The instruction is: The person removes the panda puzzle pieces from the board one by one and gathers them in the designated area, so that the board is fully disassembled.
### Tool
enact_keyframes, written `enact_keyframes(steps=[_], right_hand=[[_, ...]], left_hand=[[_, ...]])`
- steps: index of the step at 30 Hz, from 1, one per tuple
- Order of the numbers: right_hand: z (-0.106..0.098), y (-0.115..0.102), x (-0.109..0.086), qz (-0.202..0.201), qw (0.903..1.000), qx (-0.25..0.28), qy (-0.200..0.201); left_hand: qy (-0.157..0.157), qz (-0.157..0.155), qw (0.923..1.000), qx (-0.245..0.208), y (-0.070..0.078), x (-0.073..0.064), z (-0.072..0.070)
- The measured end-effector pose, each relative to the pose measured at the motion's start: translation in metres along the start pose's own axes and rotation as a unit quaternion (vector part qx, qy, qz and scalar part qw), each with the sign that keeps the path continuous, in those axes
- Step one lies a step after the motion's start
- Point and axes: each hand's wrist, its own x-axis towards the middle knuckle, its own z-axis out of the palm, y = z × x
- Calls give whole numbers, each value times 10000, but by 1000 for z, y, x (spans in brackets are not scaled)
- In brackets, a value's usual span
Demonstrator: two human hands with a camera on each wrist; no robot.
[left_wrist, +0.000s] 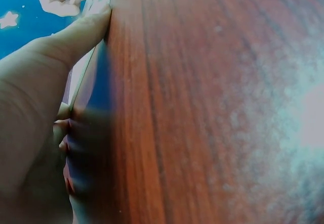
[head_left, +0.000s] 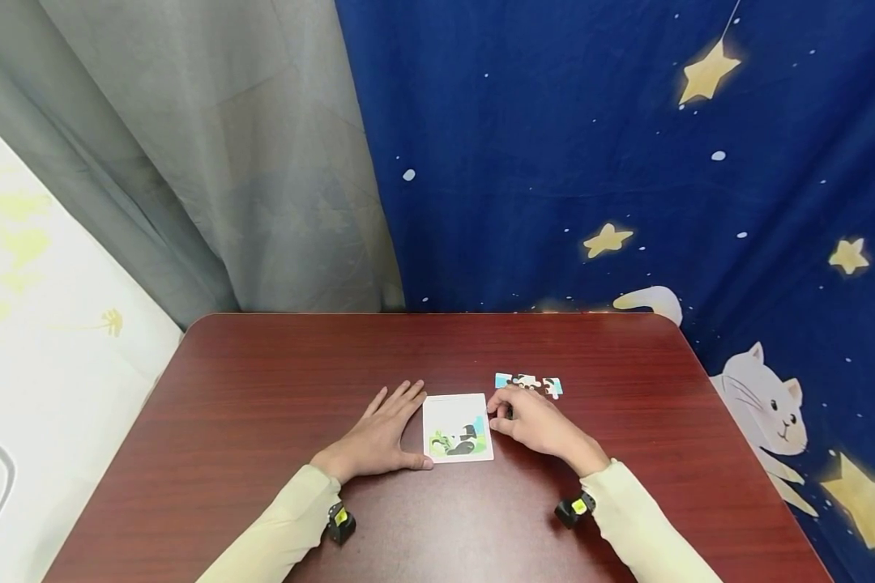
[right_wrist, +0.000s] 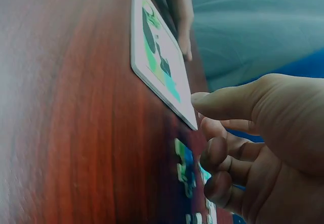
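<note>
A white square puzzle tray (head_left: 458,397) lies on the table, its lower part filled with panda picture pieces (head_left: 463,441) and its upper part showing bare white. My left hand (head_left: 379,437) lies spread along the tray's left side, the thumb touching the lower left corner. At the right edge is my right hand (head_left: 532,419), thumb and forefinger close together, the other fingers curled. In the right wrist view the thumb (right_wrist: 228,101) reaches the tray's corner; whether a piece sits between the fingertips is hidden. Loose puzzle pieces (right_wrist: 183,166) lie beneath that hand.
Several more loose jigsaw pieces (head_left: 552,387) lie just beyond the right hand. The dark red wooden table (head_left: 299,348) ends at a grey curtain (head_left: 299,202) and a blue starry curtain (head_left: 518,162). Each wrist carries a small black camera (head_left: 341,525).
</note>
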Motion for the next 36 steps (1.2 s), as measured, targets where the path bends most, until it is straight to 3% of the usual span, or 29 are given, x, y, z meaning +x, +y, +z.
enact_keyframes(steps=[9, 36], right_hand=[[13, -5, 5, -7, 9994, -99, -330], [16, -17, 13, 279, 9975, -340, -544]], left_hand=[[-50, -61, 10000, -6, 0, 0, 0], [-38, -61, 10000, -55, -1, -1, 1]])
